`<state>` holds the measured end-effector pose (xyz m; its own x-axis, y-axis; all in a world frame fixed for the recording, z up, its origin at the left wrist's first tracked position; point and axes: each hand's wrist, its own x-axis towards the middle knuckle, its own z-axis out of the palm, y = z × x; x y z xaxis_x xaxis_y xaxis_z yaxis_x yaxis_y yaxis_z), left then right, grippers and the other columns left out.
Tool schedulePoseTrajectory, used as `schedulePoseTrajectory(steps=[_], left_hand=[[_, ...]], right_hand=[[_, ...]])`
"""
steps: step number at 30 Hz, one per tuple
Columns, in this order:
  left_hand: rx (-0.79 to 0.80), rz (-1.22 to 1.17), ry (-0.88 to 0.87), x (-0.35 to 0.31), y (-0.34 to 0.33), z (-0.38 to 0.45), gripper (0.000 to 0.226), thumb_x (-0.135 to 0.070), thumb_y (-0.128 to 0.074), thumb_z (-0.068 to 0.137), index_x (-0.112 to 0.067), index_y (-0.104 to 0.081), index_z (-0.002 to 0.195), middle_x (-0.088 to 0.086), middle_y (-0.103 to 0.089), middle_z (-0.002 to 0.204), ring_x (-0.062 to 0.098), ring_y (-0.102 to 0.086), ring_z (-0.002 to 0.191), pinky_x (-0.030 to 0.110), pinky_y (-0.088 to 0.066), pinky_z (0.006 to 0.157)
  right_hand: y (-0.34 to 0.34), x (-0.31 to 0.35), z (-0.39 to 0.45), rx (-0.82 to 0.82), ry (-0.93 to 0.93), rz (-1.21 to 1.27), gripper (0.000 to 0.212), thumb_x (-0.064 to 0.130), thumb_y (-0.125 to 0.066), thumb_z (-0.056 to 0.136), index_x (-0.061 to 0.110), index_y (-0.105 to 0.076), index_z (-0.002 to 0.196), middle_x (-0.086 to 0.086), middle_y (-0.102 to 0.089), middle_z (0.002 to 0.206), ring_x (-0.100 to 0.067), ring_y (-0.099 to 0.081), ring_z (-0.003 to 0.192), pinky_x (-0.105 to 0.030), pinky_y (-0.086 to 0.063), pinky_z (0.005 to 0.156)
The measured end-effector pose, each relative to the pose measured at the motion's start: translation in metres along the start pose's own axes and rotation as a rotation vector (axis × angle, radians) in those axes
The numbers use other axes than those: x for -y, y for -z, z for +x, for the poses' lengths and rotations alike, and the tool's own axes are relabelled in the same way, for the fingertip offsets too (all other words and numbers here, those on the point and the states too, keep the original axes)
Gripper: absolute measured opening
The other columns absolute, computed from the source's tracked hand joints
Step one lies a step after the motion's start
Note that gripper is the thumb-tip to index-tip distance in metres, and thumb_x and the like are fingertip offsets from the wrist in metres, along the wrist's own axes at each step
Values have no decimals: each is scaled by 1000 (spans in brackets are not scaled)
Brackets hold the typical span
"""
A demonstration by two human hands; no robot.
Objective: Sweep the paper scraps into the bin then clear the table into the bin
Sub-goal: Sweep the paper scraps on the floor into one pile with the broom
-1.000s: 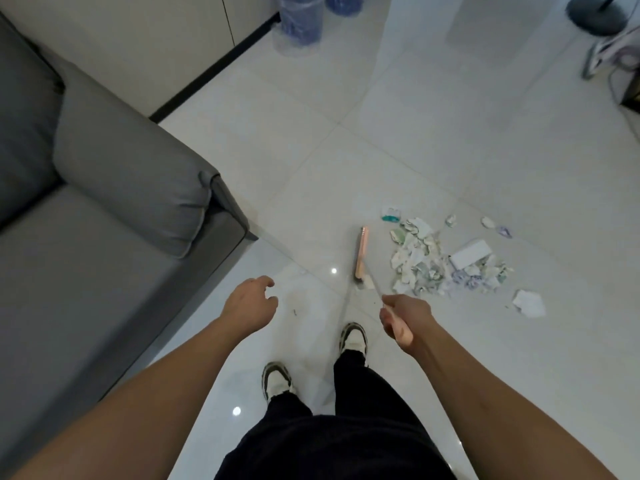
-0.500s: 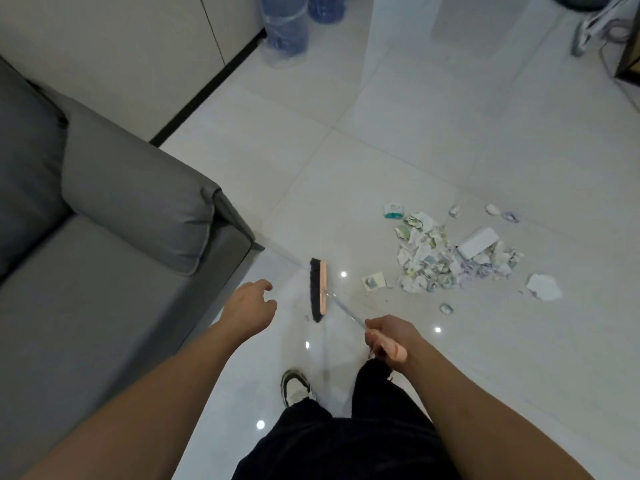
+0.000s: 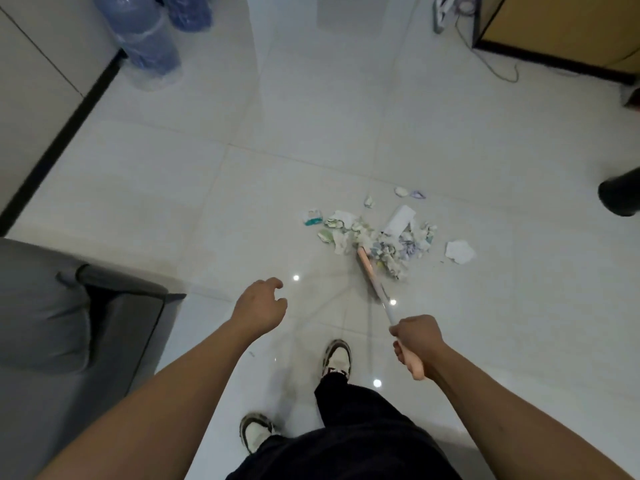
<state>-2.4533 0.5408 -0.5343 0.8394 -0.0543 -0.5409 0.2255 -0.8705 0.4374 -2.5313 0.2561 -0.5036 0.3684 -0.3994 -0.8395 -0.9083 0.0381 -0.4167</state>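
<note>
A heap of torn paper scraps (image 3: 377, 239) lies on the white tiled floor ahead of my feet. My right hand (image 3: 415, 337) grips the pink handle of a broom (image 3: 370, 273), whose pink head rests against the near edge of the heap. A few loose scraps sit apart: a white piece (image 3: 460, 251) to the right and a teal-edged one (image 3: 312, 217) to the left. My left hand (image 3: 260, 304) hovers over the floor with loosely curled fingers, holding nothing. No bin is identifiable for certain.
A grey sofa (image 3: 62, 327) fills the lower left. Blue water bottles (image 3: 147, 39) stand by the far wall. A wooden cabinet (image 3: 561, 29) and a cable (image 3: 491, 65) are at the top right. A dark round object (image 3: 621, 195) sits at the right edge.
The broom head swung from left of the heap rightward into its near edge, pushing stray scraps in. My view shifted right, so the sofa slid left and the cabinet appeared.
</note>
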Motion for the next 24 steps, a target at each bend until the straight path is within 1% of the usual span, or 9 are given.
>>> schedulePoseTrajectory(steps=[3, 6, 8, 10, 13, 15, 18, 21, 24], left_hand=[[8, 36, -8, -26, 6, 25, 40, -28, -54, 91, -20, -54, 131, 4, -58, 121, 20, -55, 105, 26, -37, 80], [-19, 52, -22, -48, 21, 50, 40, -28, -55, 91, -20, -54, 131, 4, -59, 120, 19, -56, 103, 25, -37, 79], [-40, 67, -24, -57, 36, 64, 41, -29, -55, 91, -20, -54, 131, 4, -59, 121, 20, -55, 105, 25, -37, 79], [-46, 76, -27, -61, 52, 77, 41, -29, -56, 91, -20, -54, 131, 5, -59, 122, 21, -55, 108, 26, -38, 81], [-41, 94, -33, -60, 76, 100, 42, -29, -55, 91, -21, -53, 132, 5, -58, 125, 21, -55, 109, 28, -40, 85], [-29, 108, -39, -57, 91, 120, 43, -29, -55, 91, -22, -53, 133, 5, -57, 125, 21, -55, 110, 28, -41, 85], [-7, 141, -55, -52, 114, 162, 42, -29, -55, 91, -21, -53, 132, 5, -57, 124, 21, -56, 109, 29, -42, 87], [33, 164, -87, -56, 137, 213, 42, -28, -55, 92, -20, -52, 133, 6, -57, 124, 21, -55, 106, 27, -40, 84], [106, 180, -146, -73, 152, 253, 42, -28, -55, 92, -20, -53, 133, 5, -57, 124, 21, -56, 108, 27, -40, 85]], right_hand=[[-1, 26, -2, 98, -56, 110, 19, -4, -60, 89, 6, -52, 75, -7, -46, 47, -16, -40, 33, -20, -35, 37], [-12, 66, -3, 212, -106, 172, 12, 0, -63, 90, 3, -55, 81, -9, -48, 50, -15, -40, 32, -18, -32, 35], [-21, 99, 2, 297, -134, 212, 9, 5, -63, 92, 0, -56, 91, -10, -50, 55, -14, -43, 33, -17, -32, 33], [-32, 129, 9, 373, -149, 286, 12, 7, -62, 94, -2, -55, 99, -12, -53, 61, -13, -45, 38, -18, -35, 32], [-56, 161, 26, 449, -179, 412, 12, 9, -60, 96, 1, -55, 101, -13, -54, 67, -13, -46, 44, -17, -38, 33], [-72, 176, 43, 471, -237, 469, 13, 11, -57, 97, 2, -52, 104, -13, -54, 69, -12, -46, 44, -16, -39, 33], [-83, 195, 72, 413, -288, 496, 14, 11, -56, 98, -1, -51, 103, -14, -55, 69, -13, -46, 41, -18, -39, 30], [-89, 213, 90, 216, -289, 525, 15, 7, -57, 96, -5, -53, 103, -17, -55, 67, -14, -46, 32, -18, -37, 29], [-92, 238, 95, 12, -257, 586, 11, 2, -60, 92, -4, -55, 101, -20, -57, 72, -17, -47, 29, -18, -38, 32]])
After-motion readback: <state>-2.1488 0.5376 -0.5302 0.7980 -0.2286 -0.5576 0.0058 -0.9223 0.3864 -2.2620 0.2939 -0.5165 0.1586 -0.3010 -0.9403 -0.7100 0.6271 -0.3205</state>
